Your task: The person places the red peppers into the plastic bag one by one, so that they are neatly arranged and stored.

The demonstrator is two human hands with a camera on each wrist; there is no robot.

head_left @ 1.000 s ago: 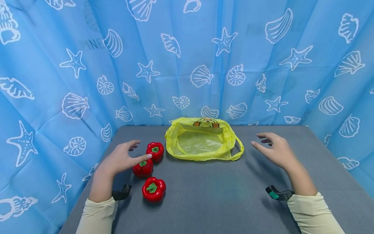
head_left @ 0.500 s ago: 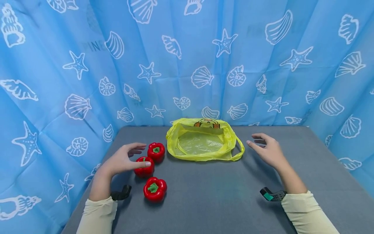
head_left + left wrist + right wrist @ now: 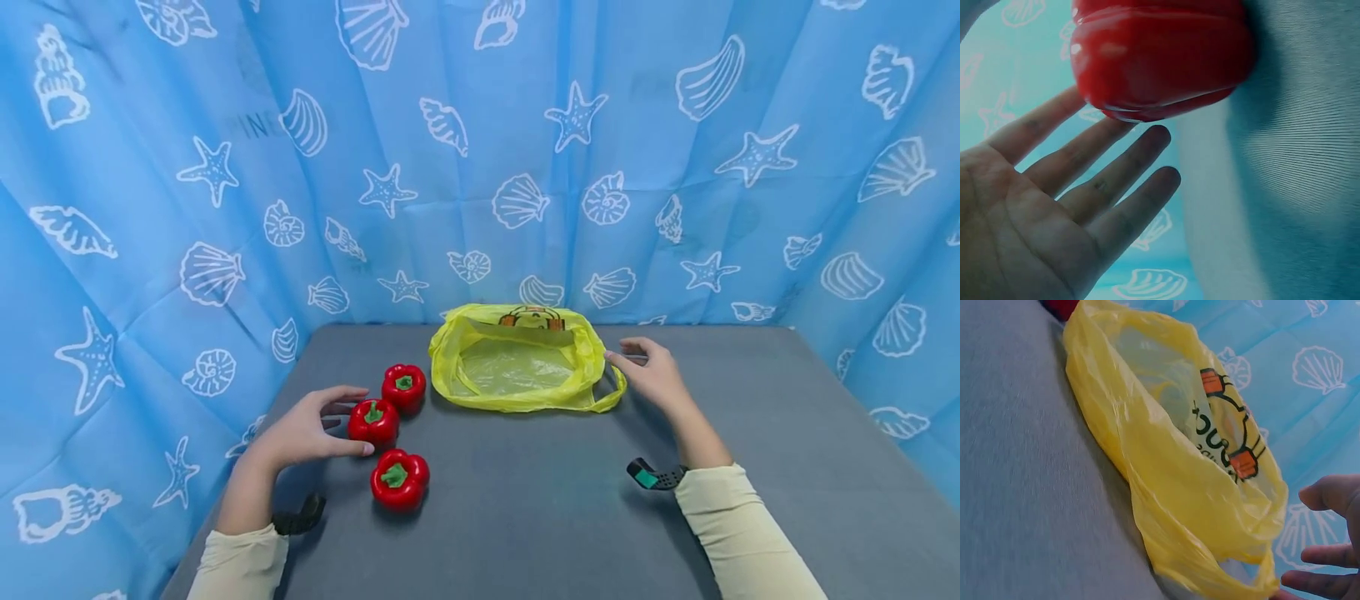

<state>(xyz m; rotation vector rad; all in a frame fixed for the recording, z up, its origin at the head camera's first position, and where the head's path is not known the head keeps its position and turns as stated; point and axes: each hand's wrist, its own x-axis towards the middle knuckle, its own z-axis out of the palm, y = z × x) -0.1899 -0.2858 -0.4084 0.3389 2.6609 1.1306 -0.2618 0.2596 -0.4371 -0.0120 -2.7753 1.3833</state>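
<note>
Three red bell peppers with green stems stand at the left of the table: a rear one (image 3: 404, 387), a middle one (image 3: 375, 425) and a front one (image 3: 400, 481). My left hand (image 3: 300, 429) reaches around the left side of the middle pepper, thumb and fingers spread. In the left wrist view its fingers extend beneath a pepper (image 3: 1166, 59); whether they touch cannot be told. A yellow plastic bag (image 3: 517, 403) with a printed cartoon lies with its mouth open. Beside its right handle is my right hand (image 3: 652, 375), fingers loosely bent and apart from the bag (image 3: 1166, 462) in the right wrist view.
The grey table (image 3: 525, 517) ends at a blue curtain (image 3: 480, 150) with shell and starfish prints, just behind the bag. The curtain also runs along the left and right sides.
My right hand has moved left, close to the bag's right side. My left hand has lowered beside the middle pepper, its thumb now nearer the table. The peppers and bag stay put.
</note>
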